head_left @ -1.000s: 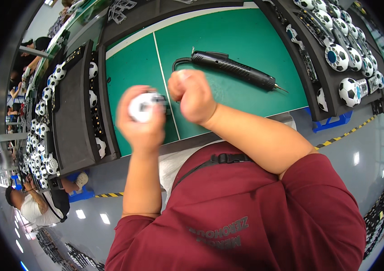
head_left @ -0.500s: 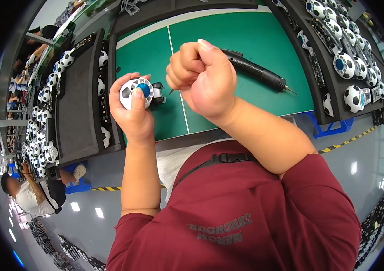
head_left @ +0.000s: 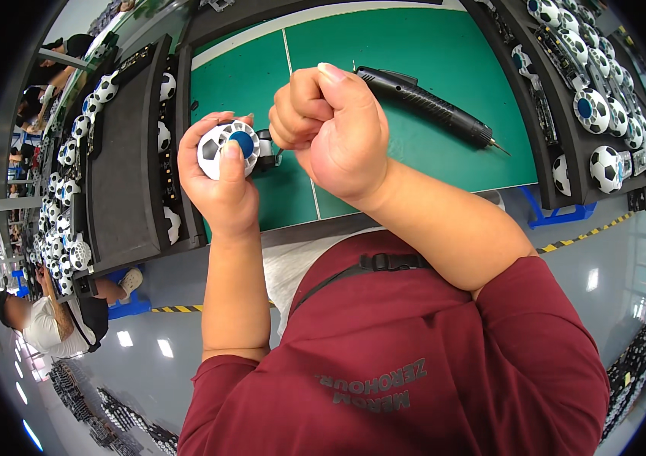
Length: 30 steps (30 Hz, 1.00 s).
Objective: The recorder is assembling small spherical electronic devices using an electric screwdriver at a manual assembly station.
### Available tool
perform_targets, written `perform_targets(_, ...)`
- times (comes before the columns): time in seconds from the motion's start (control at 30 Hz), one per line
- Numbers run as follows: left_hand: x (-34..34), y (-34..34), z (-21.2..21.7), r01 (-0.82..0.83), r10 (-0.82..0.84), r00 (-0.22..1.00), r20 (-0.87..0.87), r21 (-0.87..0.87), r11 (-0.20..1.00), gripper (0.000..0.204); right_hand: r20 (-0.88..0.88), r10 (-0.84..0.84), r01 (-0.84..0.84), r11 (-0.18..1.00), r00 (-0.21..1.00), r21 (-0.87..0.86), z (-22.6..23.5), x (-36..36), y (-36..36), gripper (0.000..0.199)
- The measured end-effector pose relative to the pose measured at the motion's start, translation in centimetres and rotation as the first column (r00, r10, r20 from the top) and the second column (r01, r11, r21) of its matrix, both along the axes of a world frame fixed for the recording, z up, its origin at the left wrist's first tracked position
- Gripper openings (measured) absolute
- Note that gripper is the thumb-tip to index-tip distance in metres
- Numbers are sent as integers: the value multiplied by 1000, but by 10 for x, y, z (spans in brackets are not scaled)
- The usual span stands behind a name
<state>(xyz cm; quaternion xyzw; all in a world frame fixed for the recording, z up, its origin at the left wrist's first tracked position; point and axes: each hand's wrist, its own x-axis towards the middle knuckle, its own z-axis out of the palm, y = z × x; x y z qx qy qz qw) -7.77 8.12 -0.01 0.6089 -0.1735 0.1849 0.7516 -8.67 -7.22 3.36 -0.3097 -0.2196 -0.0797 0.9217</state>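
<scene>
My left hand (head_left: 220,186) grips a small round football-patterned part (head_left: 226,147) with a blue centre, my thumb lying across its face. My right hand (head_left: 334,133) is closed in a fist right beside it, pinching a small dark piece (head_left: 268,152) that sticks out of the part's right side. Both hands hover above the green table mat (head_left: 444,68). A black electric screwdriver (head_left: 425,102) lies on the mat just beyond my right hand, its tip pointing right.
Black trays (head_left: 129,152) on the left hold several football-patterned parts. More black trays (head_left: 596,91) on the right hold several round parts, some with blue centres. Another person (head_left: 57,323) crouches at lower left on the grey floor. Blue crates sit under the table.
Both hands have moved down and closer to me. The left hand turned the round part so its blue centre faces up, and the right fist closed in against its right side.
</scene>
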Motion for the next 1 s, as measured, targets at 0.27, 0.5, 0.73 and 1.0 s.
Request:
perform_targets(0.27,-2,-3,-1,-3,3,1000,16,23,1000,38,17,-24,24,1000,1000,-11,-2,-1,0,39)
perform_targets(0.5,-5,-17,-7,-60,41,995,87,224,973,38,42,-88,92,992,995,-91,-20,-4,-8,39)
perform_targets(0.73,-5,-20,-15,-99,50,990,131,395,913,38,-16,-133,131,988,991,-82,-35,-7,-11,38)
perform_targets(1.0,7,-14,-5,-92,32,989,148,421,903,36,14,-220,219,956,975,-196,-49,-3,-14,36)
